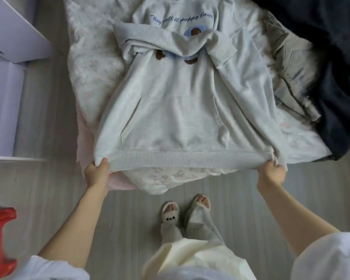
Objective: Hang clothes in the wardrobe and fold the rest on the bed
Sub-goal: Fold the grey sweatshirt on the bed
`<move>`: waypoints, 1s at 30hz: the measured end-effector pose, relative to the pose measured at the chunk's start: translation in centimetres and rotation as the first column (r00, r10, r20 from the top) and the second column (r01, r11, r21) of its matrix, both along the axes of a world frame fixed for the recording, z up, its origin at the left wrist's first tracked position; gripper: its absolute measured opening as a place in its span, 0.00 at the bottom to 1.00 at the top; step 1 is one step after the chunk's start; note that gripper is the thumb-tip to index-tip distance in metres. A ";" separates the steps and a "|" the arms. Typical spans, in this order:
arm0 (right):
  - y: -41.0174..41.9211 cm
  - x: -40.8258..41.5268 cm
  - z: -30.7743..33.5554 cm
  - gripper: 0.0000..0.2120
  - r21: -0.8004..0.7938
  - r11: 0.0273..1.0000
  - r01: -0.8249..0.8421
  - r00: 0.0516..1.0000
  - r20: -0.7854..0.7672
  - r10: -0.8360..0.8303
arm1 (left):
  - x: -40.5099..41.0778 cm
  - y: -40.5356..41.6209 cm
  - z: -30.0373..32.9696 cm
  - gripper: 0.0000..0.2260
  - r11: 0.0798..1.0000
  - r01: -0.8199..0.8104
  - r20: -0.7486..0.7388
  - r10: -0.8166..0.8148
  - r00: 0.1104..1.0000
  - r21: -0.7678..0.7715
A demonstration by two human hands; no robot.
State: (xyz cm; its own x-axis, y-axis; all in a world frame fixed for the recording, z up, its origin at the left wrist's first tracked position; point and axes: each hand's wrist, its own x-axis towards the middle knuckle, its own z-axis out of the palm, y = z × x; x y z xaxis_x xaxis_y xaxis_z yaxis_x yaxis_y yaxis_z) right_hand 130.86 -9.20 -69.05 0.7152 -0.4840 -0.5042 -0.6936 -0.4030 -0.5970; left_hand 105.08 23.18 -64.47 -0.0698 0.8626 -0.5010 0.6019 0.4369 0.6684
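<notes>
right now: folding the grey hoodie (pixel 180 110) on the bed (pixel 89 63), front side up, both sleeves already crossed over its chest
my left hand (pixel 97 174): pinching the left corner of the hoodie's ribbed hem (pixel 190 158), thumb on top
my right hand (pixel 273 174): clenched round the hem's right corner, cloth bunched in the fingers
where the hoodie lies: body flat on the bed, hem lifted just past the bed's near edge
beside the hoodie: khaki trousers (pixel 291 77) to its right, a dark garment (pixel 335 67) beyond them
doing it well: i think both corners should rise level, hem kept taut, then travel up toward the lettering so the sleeves stay tucked inside the fold
risk: a slack middle would likely crease the pocket (pixel 176 122)
left to do: judging by the pile, more to fold
</notes>
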 end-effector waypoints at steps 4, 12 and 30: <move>-2.5 0.7 2.8 0.19 -0.150 0.982 -0.111 0.991 -0.085 0.099 | -1.8 -1.7 -0.8 0.13 0.996 0.052 -0.251 -0.070 0.965 -0.077; -2.5 -2.5 2.2 0.17 -0.041 0.895 -0.443 0.858 -0.310 0.410 | 2.7 -5.3 -0.5 0.34 0.881 0.441 -0.515 -0.462 0.722 -0.171; -2.2 11.9 1.4 0.21 0.014 0.598 -0.801 0.549 -0.381 0.744 | 29.0 -14.8 2.0 0.28 0.475 0.862 -0.170 -0.877 0.448 -0.179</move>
State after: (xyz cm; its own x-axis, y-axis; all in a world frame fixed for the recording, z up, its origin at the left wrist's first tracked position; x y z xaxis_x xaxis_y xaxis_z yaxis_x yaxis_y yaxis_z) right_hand 142.79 -11.40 -67.61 0.6601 0.0923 -0.7455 -0.2001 -0.9350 -0.2929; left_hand 134.03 8.42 -62.52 0.5927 0.5043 -0.6281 0.8054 -0.3649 0.4671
